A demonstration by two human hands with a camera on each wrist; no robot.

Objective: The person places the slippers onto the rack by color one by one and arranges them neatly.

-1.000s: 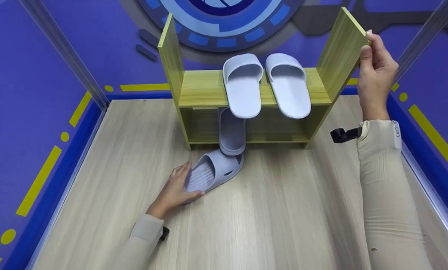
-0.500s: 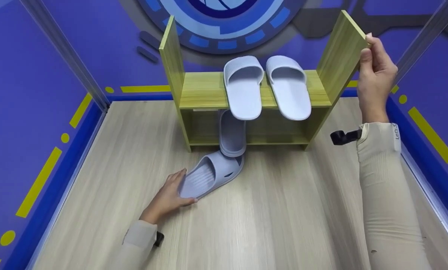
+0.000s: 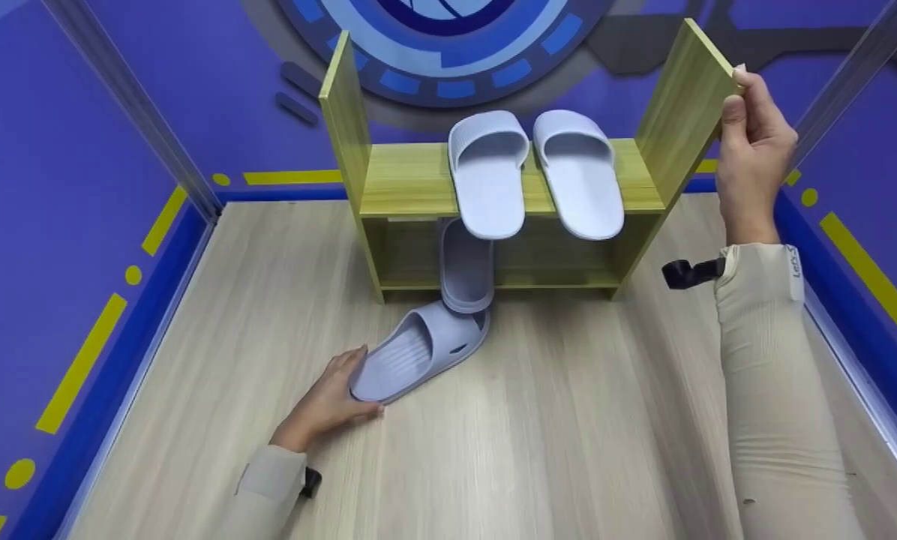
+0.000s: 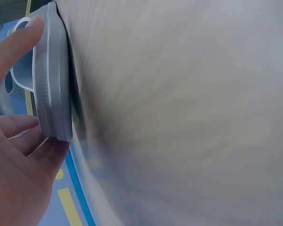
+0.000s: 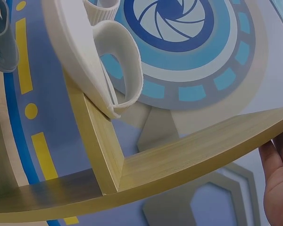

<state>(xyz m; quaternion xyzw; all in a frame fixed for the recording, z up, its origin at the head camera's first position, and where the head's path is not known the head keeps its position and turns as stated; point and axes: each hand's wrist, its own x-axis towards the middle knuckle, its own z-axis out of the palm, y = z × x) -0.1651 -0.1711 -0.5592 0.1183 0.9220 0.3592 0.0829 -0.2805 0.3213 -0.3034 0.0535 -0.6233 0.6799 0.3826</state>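
Observation:
On the floor before the rack lies a grey slipper (image 3: 400, 356), its toe end overlapped by another grey slipper (image 3: 468, 270) that sticks out from the lower shelf. My left hand (image 3: 327, 405) is at the floor slipper's heel, thumb on one side and fingers on the other. In the left wrist view its thumb overlaps the slipper edge (image 4: 52, 80) and the fingertips touch the opposite side. My right hand (image 3: 756, 150) pinches the front edge of the right side panel of the wood-look shoe rack (image 3: 388, 199); in the right wrist view its fingers (image 5: 272, 160) lie along the panel.
Two pale slippers, the left one (image 3: 491, 191) and the right one (image 3: 585, 191), sit on the upper shelf with heels over its front edge. Blue-purple printed walls (image 3: 58, 150) enclose the light wood-look floor (image 3: 538, 435).
My left hand has slid back toward the lower left, uncovering more of the floor slipper's heel. That slipper stays put. My right hand keeps its hold on the rack panel.

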